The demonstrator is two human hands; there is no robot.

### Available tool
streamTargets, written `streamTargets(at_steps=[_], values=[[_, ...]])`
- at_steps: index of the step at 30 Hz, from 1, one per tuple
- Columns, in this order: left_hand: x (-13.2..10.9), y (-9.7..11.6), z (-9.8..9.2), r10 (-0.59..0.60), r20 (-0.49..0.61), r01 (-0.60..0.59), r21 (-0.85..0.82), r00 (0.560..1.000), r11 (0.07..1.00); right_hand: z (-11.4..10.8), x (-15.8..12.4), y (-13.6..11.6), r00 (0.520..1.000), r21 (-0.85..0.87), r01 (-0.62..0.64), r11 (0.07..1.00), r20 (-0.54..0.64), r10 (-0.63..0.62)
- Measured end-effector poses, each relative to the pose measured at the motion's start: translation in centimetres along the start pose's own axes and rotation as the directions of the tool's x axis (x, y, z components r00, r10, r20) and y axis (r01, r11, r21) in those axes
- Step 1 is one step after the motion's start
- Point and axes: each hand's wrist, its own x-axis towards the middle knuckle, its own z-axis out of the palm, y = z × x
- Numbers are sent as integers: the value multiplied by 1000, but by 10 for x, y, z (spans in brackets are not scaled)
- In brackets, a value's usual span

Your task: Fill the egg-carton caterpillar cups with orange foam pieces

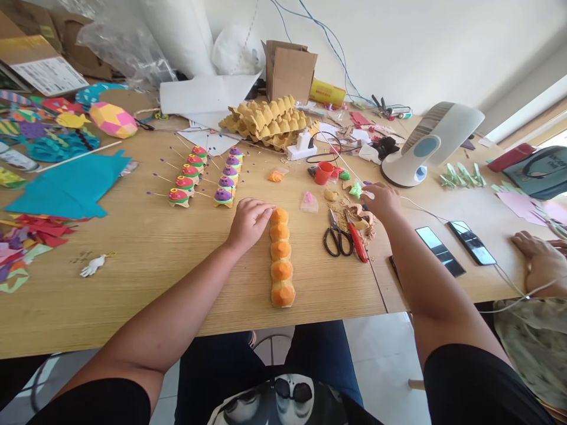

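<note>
A strip of egg carton cups (278,237), each topped with orange clay, lies lengthwise on the table in front of me. My left hand (251,223) rests at its far end, fingers together, fingertips against the last cup. Further right my right hand (381,199) reaches across the table, its fingers drawn together at a lump of light green clay (355,189); the grip is partly hidden. Near that hand lie black-handled scissors (338,239), a red-handled cutter (357,241), a red cup (324,172) and a small bag with pink clay (309,201).
Two painted carton strips with pins (188,176) stand at the left back. Behind are stacked egg cartons (270,123) and a power strip (303,149). A white fan (427,144) and phones (471,242) are to the right, beside another person's hand (538,257). Blue felt (71,186) lies left.
</note>
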Motion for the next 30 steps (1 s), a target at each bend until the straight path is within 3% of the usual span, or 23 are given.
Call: streamTargets(at_steps=[4, 9, 14, 19, 21, 23, 26, 28, 30], values=[[1, 1, -1, 4, -1, -4, 9, 1000, 1000, 3, 29, -6, 990, -71, -62, 996, 121, 71], [1, 2, -2, -1, 0, 1, 1, 1000, 1000, 14, 52, -13, 933, -168, -119, 979, 318, 168], [1, 2, -1, 0, -15, 0, -8, 1000, 1000, 18, 58, -15, 922, -191, -84, 978, 358, 150], [1, 2, -1, -11, -23, 11, -10, 1000, 1000, 0, 55, -15, 950, -191, -124, 974, 261, 172], [1, 2, -1, -12, -32, 12, -3, 999, 1000, -12, 54, -11, 964, -142, -191, 971, 158, 213], [1, 3, -1, -5, -39, 5, 0, 999, 1000, -25, 50, -6, 972, -4, -235, 972, 2, 235], [1, 4, -1, 1, -35, -1, -4, 999, 1000, -37, 34, -10, 964, 273, -153, 950, -172, 205], [1, 4, 0, -5, -29, 5, -9, 1000, 1000, -39, 15, -25, 952, 469, -85, 879, -222, 211], [1, 4, 0, -10, -25, 9, -12, 1000, 1000, -35, -7, -48, 942, 671, -41, 740, -222, 253]])
